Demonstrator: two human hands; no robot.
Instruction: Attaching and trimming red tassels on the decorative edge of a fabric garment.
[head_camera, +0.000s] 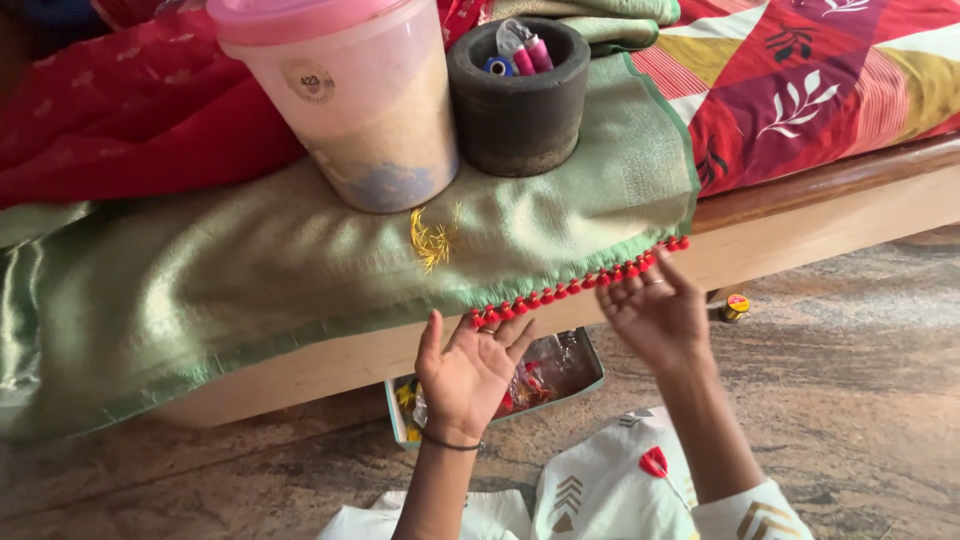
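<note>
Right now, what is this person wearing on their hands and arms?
Both hands are bare. The left hand has a thin dark band at the wrist. The right hand wears a ring, and its arm ends in a white sleeve with tan chevron marks.

Plastic tub (345, 95): lid cut by the top edge; contents behind the cloudy wall unclear, something tan with a bluish patch low down. Dark round pot (517, 95): spools inside only partly seen, lower parts hidden by the rim. Shallow tray (592, 372) under the bed edge: mostly hidden by the left hand (468, 375) and the bed frame; contents a glossy jumble, can't tell. Right hand (655, 312): slightly blurred, fingertips overlap the red tassel fringe (580, 285). Small yellow and red object (736, 306) on the floor: too small to identify. Green cloth (250, 270): cut off at left edge. Both forearms cut by bottom edge.
</note>
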